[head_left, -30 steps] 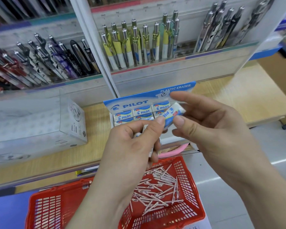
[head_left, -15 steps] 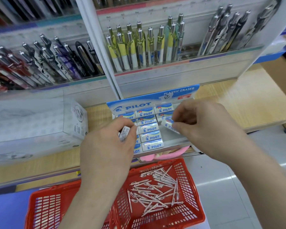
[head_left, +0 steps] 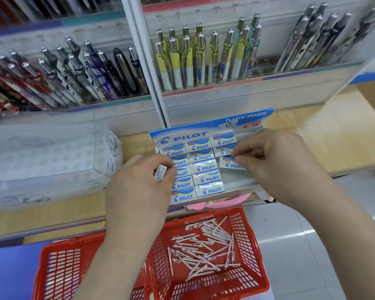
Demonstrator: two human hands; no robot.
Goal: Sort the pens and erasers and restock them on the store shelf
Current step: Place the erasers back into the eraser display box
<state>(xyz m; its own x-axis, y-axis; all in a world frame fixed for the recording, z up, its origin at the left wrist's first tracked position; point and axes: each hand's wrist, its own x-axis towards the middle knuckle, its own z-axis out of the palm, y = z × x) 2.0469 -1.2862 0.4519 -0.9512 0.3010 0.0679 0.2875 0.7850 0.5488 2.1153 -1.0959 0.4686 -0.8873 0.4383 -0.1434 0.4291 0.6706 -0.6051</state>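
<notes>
We list: right hand (head_left: 275,169), fingers (head_left: 247,151) curled, pinching a blue-and-white wrapped eraser (head_left: 230,163) in the right column of the blue cardboard display box (head_left: 204,131) on the wooden shelf (head_left: 333,135). Left hand (head_left: 139,191) grips a second wrapped eraser (head_left: 160,173) beside the left column.

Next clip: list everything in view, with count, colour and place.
Eraser display box: one, blue and white, on the wooden shelf.
Boxed erasers: about twelve, blue and white, three columns inside it.
Right-hand eraser: one, blue and white, at the box's right column.
Left-hand eraser: one, white printed side showing, at the box's left edge.
Rack pens: many, dark and red left, yellow-white centre, silver-grey right, behind the shelf.
Clear box: one, transparent, shelf left.
Red basket: one or two, cannot tell, below the shelf.
Basket pens: many, pale pink, loose in it.
Pink item: one, under the display box.
Left hand: pinches left-hand eraser.
Right hand: pinches right-hand eraser.
</notes>
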